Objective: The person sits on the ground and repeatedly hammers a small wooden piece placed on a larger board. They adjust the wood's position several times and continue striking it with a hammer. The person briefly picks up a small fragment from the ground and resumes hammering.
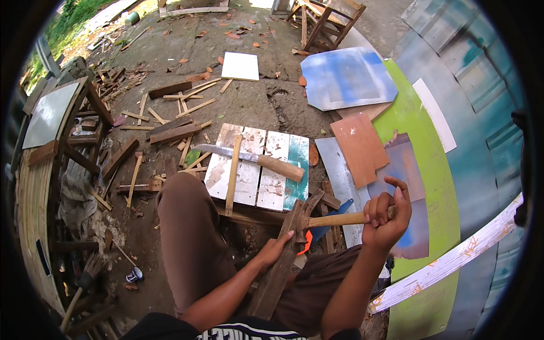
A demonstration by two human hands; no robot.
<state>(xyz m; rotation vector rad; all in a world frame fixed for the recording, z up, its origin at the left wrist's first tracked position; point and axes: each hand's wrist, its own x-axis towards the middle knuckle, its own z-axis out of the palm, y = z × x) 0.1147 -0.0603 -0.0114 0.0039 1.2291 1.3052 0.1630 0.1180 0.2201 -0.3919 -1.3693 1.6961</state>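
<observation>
A dark wooden piece lies slantwise across my lap, its far end reaching the low bench. My left hand grips it, thumb on top. My right hand is closed round the pale wooden handle of a hammer, with one finger raised. The hammer's dark head meets the wooden piece and blends with it, so I cannot tell exactly how they touch. On the white and green slatted bench lie a thin wooden stick and a large knife with a wooden handle.
Behind the bench, wood offcuts litter the ground beside a white square board. A wooden frame stands at left, near a brush. At right are painted sheets, an orange-handled saw and a chair.
</observation>
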